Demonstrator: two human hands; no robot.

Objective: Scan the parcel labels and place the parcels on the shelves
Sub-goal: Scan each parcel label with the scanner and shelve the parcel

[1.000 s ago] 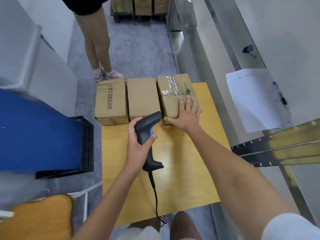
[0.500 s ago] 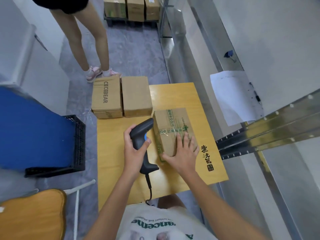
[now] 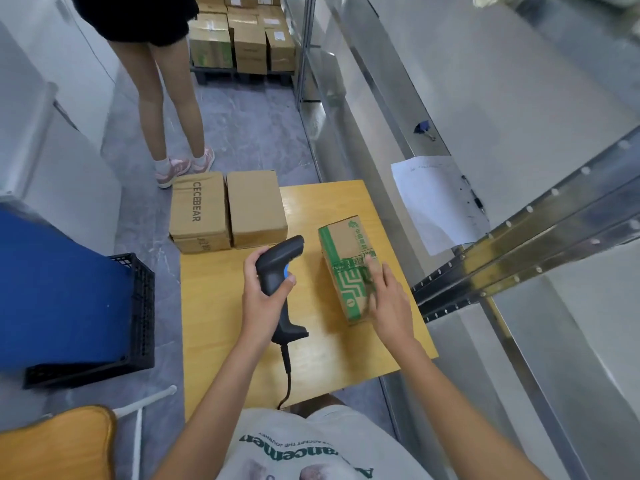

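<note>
**Parcel Orientation Relative to Scanner and Hands**

The green-printed parcel [image 3: 348,271] lies on the wooden table [image 3: 228,341], close to its right edge. Its long axis runs from the far side of the table toward the near side, slanting slightly rightward as it nears the person.

The right hand [image 3: 388,299] rests on the near right portion of the parcel. Its fingers [image 3: 372,268] are extended and lie flat across the top face, pressing rather than curling round it; motion blur hides their exact spread. This hand is the nearer one to the parcel.

The left hand [image 3: 265,294] grips the handle of the black scanner [image 3: 278,268], with fingers wrapped round it and the thumb by the blue trigger. The scanner head points toward the table's far right, and the parcel lies just beside it on the right, not touching.

No shipping label is visible on the faces shown. By judgement, the parcel needs turning with the right hand until a label faces the scanner head.

Two plain parcels [image 3: 228,211] sit side by side at the far left corner, overhanging it.
</note>
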